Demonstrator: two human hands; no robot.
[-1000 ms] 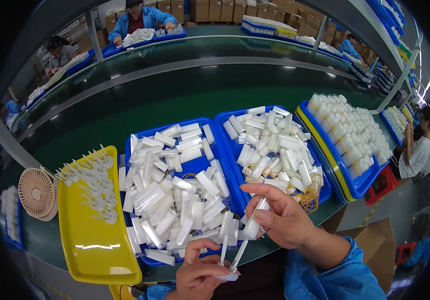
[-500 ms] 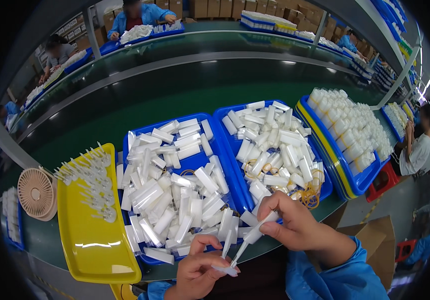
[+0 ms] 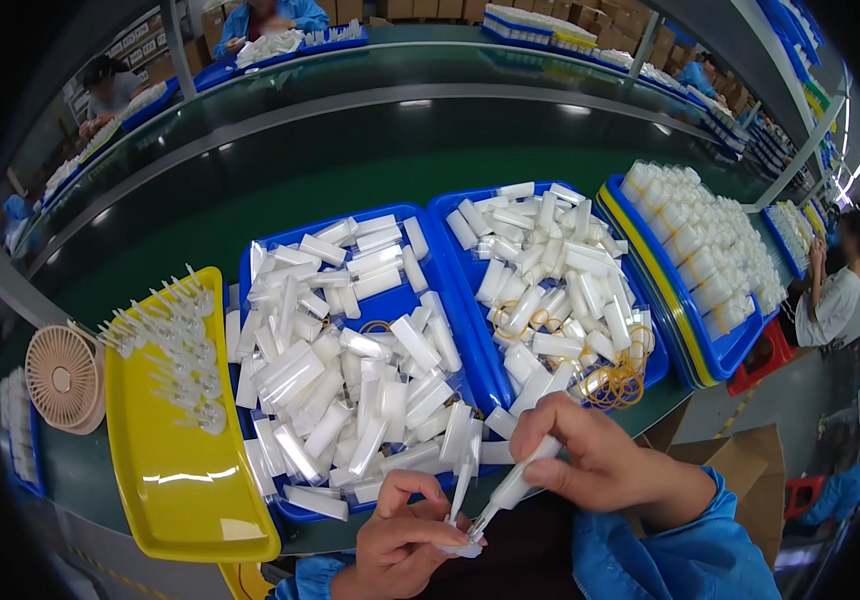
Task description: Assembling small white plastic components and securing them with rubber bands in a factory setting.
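Observation:
My left hand (image 3: 405, 538) pinches a small translucent piece with a round base (image 3: 465, 549) low in front of me. A slim white stem (image 3: 463, 487) stands up from it beside my fingers. My right hand (image 3: 585, 458) closes thumb and fingers round a white tapered tube (image 3: 513, 487), tilted with its narrow end down at the piece in my left hand. Whether the two are joined is too small to tell. Just beyond my hands, a blue tray (image 3: 382, 303) holds many white blocks in clear wrappers (image 3: 325, 428).
A second blue tray (image 3: 498, 392) carries more wrapped pieces and yellow rubber bands (image 3: 610, 385). At left, a yellow tray (image 3: 185, 505) bears several clear round-based pieces with upright stems (image 3: 190, 370), beside a pink fan (image 3: 64, 380). Stacked trays (image 3: 685, 360) stand right; an open carton (image 3: 750, 475) is below.
My right hand has lowered the white tube slightly, its narrow end closer to my left fingers. My left hand keeps its pinch, and the whole view has shifted a little.

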